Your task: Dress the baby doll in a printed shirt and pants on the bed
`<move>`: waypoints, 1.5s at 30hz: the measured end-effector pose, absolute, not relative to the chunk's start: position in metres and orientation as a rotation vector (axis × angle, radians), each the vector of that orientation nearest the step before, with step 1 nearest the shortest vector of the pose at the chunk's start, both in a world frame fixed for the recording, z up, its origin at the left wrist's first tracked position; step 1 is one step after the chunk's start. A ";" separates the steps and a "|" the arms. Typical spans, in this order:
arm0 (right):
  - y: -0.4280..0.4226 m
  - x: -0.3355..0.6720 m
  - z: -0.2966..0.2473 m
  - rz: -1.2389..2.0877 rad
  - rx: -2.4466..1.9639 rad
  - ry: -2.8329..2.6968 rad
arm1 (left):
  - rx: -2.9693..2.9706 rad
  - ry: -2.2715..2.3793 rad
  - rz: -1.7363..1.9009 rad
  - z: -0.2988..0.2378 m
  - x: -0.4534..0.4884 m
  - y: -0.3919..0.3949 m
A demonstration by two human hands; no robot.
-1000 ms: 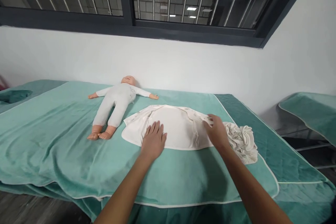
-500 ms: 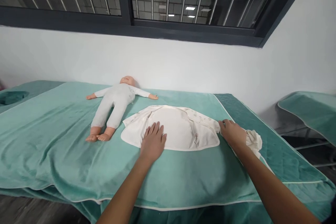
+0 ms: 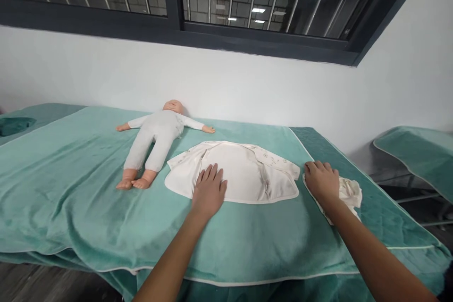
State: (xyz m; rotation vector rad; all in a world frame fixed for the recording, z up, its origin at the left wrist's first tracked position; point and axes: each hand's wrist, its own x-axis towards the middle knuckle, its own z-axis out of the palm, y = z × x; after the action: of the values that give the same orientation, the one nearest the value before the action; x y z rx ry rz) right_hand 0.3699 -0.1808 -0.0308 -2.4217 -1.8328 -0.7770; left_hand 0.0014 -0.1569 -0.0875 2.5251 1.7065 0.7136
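A white baby shirt [image 3: 244, 170] with small printed motifs on its sleeves lies spread on the green blanket. My left hand [image 3: 209, 188] rests on its lower left part, palm down, fingers stretched. To the right of the shirt, my right hand [image 3: 322, 181] has its fingers curled over a crumpled white baby garment [image 3: 350, 192], which shows on both sides of the hand. What kind of garment it is cannot be made out. A baby doll [image 3: 155, 134] in a white suit lies on its back to the left, arms spread, apart from both hands.
The light green blanket [image 3: 88, 188] has a pale piped edge and covers a darker green quilted bed [image 3: 382, 212]. Behind it stands a white wall [image 3: 247, 89] under a barred, dark-framed window [image 3: 262, 40]. Another green-covered surface [image 3: 421, 151] is at the far right.
My right hand has shifted a little to the right, away from the shirt's sleeve end, and the crumpled garment has moved with it. My left hand stays on the shirt.
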 end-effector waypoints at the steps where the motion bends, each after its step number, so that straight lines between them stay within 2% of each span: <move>1: -0.181 0.364 -0.030 -0.769 -2.366 -1.888 | 2.522 1.709 0.713 -0.087 0.001 -0.157; 3: -0.178 0.350 -0.028 -0.659 -2.323 -1.915 | 2.517 1.716 0.712 -0.088 0.001 -0.157; 7: -0.162 0.330 -0.030 -0.145 -2.497 -1.644 | 2.521 1.719 0.701 -0.088 0.001 -0.156; 9: -0.155 0.328 -0.031 -0.017 -2.529 -1.562 | 2.527 1.719 0.691 -0.088 0.001 -0.156; 14: -0.152 0.332 -0.030 -0.060 -2.513 -1.512 | 2.519 1.726 0.697 -0.088 0.001 -0.156; 22: -0.147 0.349 -0.032 0.088 -2.433 -1.462 | 2.510 1.712 0.731 -0.088 0.000 -0.156; 32: -0.127 0.361 -0.043 -0.204 -2.114 -1.315 | 2.501 1.694 0.747 -0.085 0.000 -0.158; 36: -0.129 0.341 -0.057 -0.264 -1.998 -1.439 | 2.493 1.700 0.738 -0.084 0.000 -0.158; 42: -0.126 0.321 -0.069 0.043 -1.819 -1.826 | 2.495 1.695 0.728 -0.085 -0.001 -0.157; 45: -0.127 0.322 -0.069 0.083 -1.818 -1.874 | 2.495 1.692 0.733 -0.086 -0.001 -0.157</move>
State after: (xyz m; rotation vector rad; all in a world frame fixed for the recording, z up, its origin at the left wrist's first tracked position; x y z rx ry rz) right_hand 0.3216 -0.1266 -0.0690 -1.8183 -1.8744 0.0832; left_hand -0.0005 -0.1572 -0.0859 2.4947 1.6918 0.7331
